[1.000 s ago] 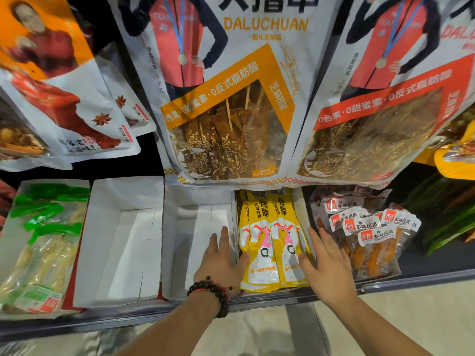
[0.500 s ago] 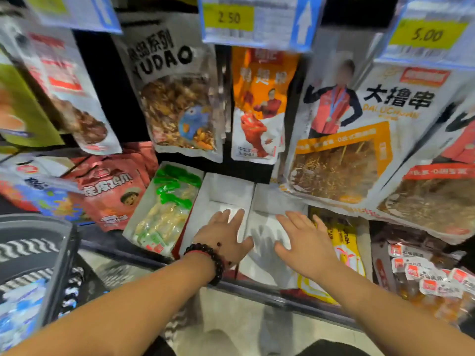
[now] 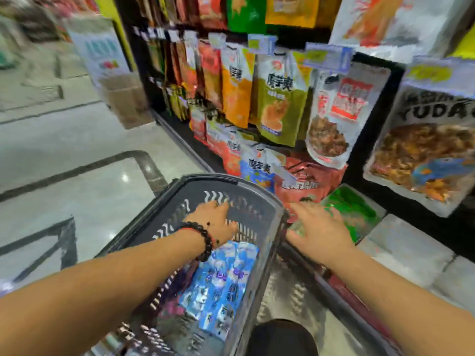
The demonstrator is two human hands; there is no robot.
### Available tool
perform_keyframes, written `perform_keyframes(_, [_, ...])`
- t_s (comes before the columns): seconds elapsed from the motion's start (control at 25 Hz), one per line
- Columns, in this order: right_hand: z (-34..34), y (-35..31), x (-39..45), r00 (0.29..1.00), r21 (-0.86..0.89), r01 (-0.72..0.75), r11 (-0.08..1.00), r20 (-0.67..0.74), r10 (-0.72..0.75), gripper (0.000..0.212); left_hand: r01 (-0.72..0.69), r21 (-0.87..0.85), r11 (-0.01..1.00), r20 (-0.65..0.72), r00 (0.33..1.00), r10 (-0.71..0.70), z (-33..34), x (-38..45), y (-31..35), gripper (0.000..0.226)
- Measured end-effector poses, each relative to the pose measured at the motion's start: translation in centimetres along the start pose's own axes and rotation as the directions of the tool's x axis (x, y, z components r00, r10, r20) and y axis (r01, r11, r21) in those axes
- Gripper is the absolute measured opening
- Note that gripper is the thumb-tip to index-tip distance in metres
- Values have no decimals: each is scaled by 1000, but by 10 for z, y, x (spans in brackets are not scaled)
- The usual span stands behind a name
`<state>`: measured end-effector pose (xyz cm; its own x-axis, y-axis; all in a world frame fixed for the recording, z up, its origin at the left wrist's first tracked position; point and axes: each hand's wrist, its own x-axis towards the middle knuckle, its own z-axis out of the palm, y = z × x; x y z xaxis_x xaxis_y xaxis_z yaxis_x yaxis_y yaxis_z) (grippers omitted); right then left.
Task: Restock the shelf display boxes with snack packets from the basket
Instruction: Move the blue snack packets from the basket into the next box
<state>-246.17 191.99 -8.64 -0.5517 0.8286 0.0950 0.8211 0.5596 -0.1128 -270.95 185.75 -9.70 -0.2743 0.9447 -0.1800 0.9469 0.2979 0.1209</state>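
Your left hand (image 3: 214, 222) reaches flat and empty over the basket (image 3: 264, 201), where blue packets (image 3: 226, 281) lie, while your right hand (image 3: 317, 229), seemingly spread and empty in the blur, hovers by the shelf (image 3: 341, 286) edge.
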Motion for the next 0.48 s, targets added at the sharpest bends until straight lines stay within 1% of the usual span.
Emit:
perform_keyframes(0.08, [13,-19,9,999,15,46,999,29,-46,68,117,34,993,105,987,-119,22,3,-30,70])
perform_keyframes(0.16, [26,-30,12,994,20,78,997,70,-80,66,195,49,980,179,963,-201,53,5,-47,74])
perform_keyframes(0.28, [36,-41,16,987,31,125,992,95,-127,67,267,-20,964,290,924,-250,94,11,-47,78])
perform_keyframes(0.4, [40,-42,14,988,58,134,989,68,-137,66,313,-23,949,389,878,-280,135,19,-35,67])
perform_keyframes(0.48, [47,-36,8,992,86,116,990,48,-120,67,389,-27,921,473,816,-331,166,29,-33,56])
